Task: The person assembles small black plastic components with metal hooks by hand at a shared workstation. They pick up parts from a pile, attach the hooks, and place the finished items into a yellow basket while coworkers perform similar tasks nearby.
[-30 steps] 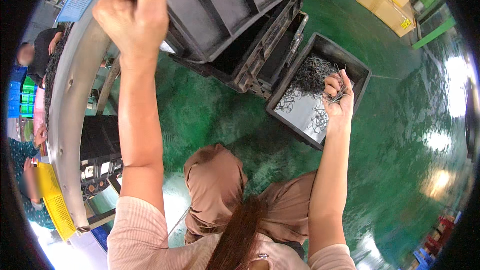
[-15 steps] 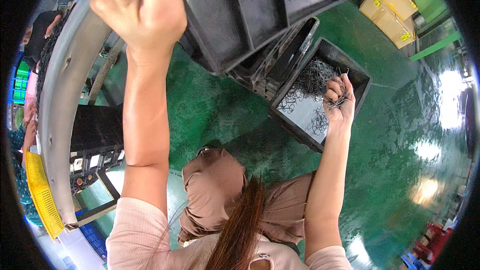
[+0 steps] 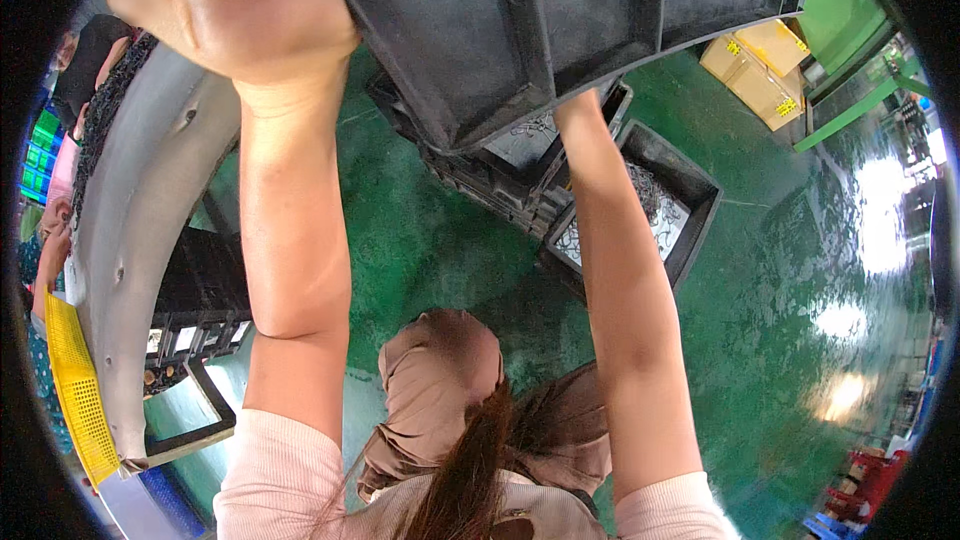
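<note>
My left hand (image 3: pixel 240 10) is raised at the upper left, closed in a fist on the edge of a large black plastic tray (image 3: pixel 560 30) that fills the top of the view, close to the camera. My right forearm (image 3: pixel 620 280) reaches up beneath that tray, and the hand itself is hidden behind it. Below on the green floor stands an open black bin (image 3: pixel 700 230) holding a tangle of thin metal wire parts (image 3: pixel 655 205).
More black trays (image 3: pixel 480 180) are stacked on the floor beside the bin. A curved grey table rim (image 3: pixel 140 240) runs down the left, with a yellow crate (image 3: pixel 70 380) and another person (image 3: pixel 80 70) beyond it. Cardboard boxes (image 3: pixel 760 70) sit at the upper right.
My right hand has left the bin of wire parts and gone up under the black tray. The tray has come much closer and now covers the top of the view.
</note>
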`<action>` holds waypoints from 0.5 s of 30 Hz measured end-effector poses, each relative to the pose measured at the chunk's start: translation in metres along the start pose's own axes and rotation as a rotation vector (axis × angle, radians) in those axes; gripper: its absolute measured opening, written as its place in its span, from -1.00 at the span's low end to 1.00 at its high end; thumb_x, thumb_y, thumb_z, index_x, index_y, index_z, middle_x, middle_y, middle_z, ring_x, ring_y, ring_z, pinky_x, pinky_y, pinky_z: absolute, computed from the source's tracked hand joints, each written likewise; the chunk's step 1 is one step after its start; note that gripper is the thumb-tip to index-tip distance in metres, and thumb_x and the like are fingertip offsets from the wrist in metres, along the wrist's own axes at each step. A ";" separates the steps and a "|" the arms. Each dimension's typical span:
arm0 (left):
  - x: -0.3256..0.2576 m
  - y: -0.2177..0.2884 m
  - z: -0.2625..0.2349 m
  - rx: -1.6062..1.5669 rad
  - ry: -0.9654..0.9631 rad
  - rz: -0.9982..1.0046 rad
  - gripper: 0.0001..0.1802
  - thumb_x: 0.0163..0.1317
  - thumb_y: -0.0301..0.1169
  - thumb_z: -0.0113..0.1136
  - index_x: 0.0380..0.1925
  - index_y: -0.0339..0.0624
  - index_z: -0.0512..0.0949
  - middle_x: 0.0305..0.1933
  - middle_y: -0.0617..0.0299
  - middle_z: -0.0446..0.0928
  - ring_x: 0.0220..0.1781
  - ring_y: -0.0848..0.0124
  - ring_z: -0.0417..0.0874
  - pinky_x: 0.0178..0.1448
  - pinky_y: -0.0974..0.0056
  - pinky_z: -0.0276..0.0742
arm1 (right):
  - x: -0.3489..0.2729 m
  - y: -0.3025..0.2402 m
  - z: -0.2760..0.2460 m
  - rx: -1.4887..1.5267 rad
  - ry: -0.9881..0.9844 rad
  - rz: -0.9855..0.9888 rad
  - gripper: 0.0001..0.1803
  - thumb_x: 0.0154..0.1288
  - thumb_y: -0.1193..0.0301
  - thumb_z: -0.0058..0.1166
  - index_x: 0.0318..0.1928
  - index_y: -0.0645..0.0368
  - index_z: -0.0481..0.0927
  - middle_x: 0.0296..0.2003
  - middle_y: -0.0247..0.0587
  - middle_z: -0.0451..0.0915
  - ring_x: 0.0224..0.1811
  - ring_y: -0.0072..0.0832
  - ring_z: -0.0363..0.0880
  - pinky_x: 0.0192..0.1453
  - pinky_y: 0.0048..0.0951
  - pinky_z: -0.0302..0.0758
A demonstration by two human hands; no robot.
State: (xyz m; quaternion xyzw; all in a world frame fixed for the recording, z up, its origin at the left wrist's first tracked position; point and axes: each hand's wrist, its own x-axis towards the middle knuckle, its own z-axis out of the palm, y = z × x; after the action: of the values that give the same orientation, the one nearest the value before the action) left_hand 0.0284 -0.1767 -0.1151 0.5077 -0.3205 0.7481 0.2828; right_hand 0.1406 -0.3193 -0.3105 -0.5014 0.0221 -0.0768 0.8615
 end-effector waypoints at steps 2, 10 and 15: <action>-0.004 -0.009 -0.010 0.038 -0.077 -0.007 -0.65 0.34 -0.33 -0.13 0.01 -0.31 0.42 -0.26 0.08 0.53 -0.29 0.34 0.55 -0.08 0.29 0.48 | 0.026 0.031 -0.007 -0.546 -0.105 -0.259 -0.78 0.15 0.41 0.08 -0.20 0.21 0.45 -0.34 -0.26 0.49 -0.39 -0.42 0.45 -0.28 -0.46 0.37; 0.013 -0.006 -0.028 0.084 -0.076 -0.330 -0.59 0.28 -0.23 -0.14 -0.23 -0.41 0.51 -0.34 0.18 0.53 -0.29 0.44 0.48 -0.10 0.36 0.36 | -0.004 -0.018 -0.015 -0.230 -0.082 0.056 -0.77 0.16 0.38 0.07 -0.20 0.23 0.52 -0.32 -0.18 0.55 -0.35 -0.41 0.56 -0.21 -0.42 0.51; 0.004 -0.005 -0.032 0.159 -0.104 -0.336 -0.50 0.27 -0.25 -0.25 -0.48 -0.41 0.60 -0.45 0.14 0.60 -0.36 0.44 0.54 -0.13 0.39 0.37 | -0.013 -0.070 -0.036 0.163 0.371 -0.402 -0.81 0.26 0.47 -0.09 -0.13 0.21 0.44 -0.24 -0.25 0.48 -0.22 -0.49 0.46 -0.09 -0.48 0.41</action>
State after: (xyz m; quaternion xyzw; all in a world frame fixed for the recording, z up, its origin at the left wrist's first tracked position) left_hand 0.0126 -0.1488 -0.1193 0.6128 -0.1854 0.6860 0.3457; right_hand 0.1160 -0.3820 -0.2681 -0.4021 0.0732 -0.3378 0.8478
